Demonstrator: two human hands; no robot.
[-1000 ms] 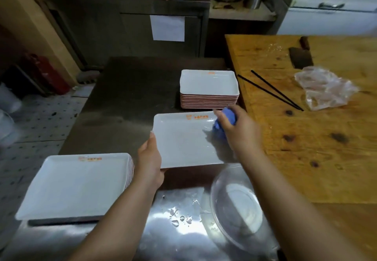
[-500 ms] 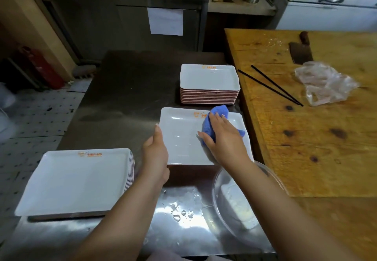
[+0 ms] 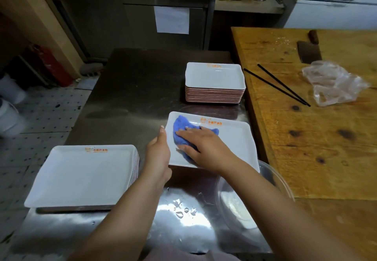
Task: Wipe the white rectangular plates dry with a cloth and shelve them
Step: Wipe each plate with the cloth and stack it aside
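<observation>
The right hand [image 3: 206,145] lies on a cloth [image 3: 184,133] on a plate [image 3: 230,148] on the counter [image 3: 132,89], with the left hand [image 3: 159,154] at that plate's left edge. Behind the hands stands a plate stack [image 3: 215,83]; left of the left hand lies a second stack [image 3: 81,175]. Right of the right hand, a wooden board [image 3: 318,138] carries chopsticks [image 3: 277,85], a plastic bag [image 3: 334,83] and a cleaver [image 3: 309,51], and a bowl [image 3: 244,197] sits before it, under the forearm.

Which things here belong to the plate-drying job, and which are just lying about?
In the job: plate being wiped; blue cloth under the right hand; left hand steadying the plate's edge; far plate stack; near-left plate stack.

Lying about: chopsticks; cleaver; crumpled plastic; clear bowl.
</observation>
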